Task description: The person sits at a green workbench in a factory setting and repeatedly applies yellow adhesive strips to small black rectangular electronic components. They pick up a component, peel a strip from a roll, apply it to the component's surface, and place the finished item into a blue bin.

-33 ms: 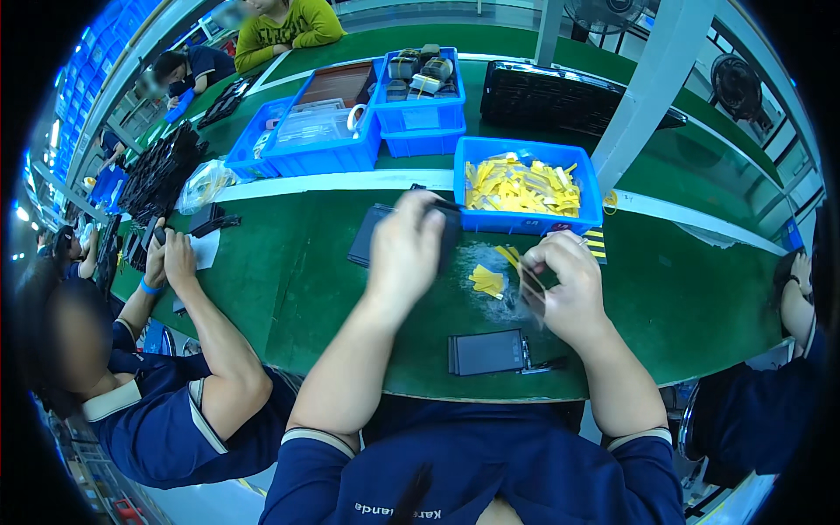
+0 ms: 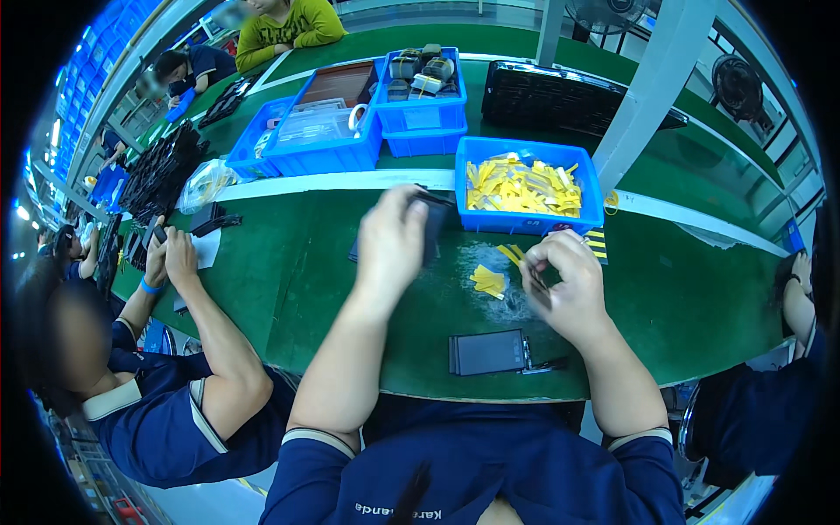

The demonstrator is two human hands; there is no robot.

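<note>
My left hand (image 2: 389,245), blurred by motion, is over a pile of dark flat panels near the blue bin. Its fingers are closed at the top edge of a dark flat panel (image 2: 431,234). My right hand (image 2: 567,278) is curled in a pinch just in front of the bin. A thin see-through film (image 2: 542,299) shows below its fingertips, partly hidden by them. Beside it a small heap of yellow strips (image 2: 488,281) lies on a clear plastic sheet (image 2: 507,306). Closer to me a black flat rectangular part (image 2: 490,352) with a small attached end piece rests on the table.
A blue bin (image 2: 528,221) full of yellow strips stands beyond my hands. More blue bins (image 2: 328,157) hold clear, brown and dark parts. A white post (image 2: 652,92) rises at the right. At the left a co-worker's hands (image 2: 171,254) hold a dark part near a black pile (image 2: 162,171).
My left hand has shifted slightly left, and the dark panel with it. The film at my right hand has swung and now shows less. The co-worker's hands look the same.
</note>
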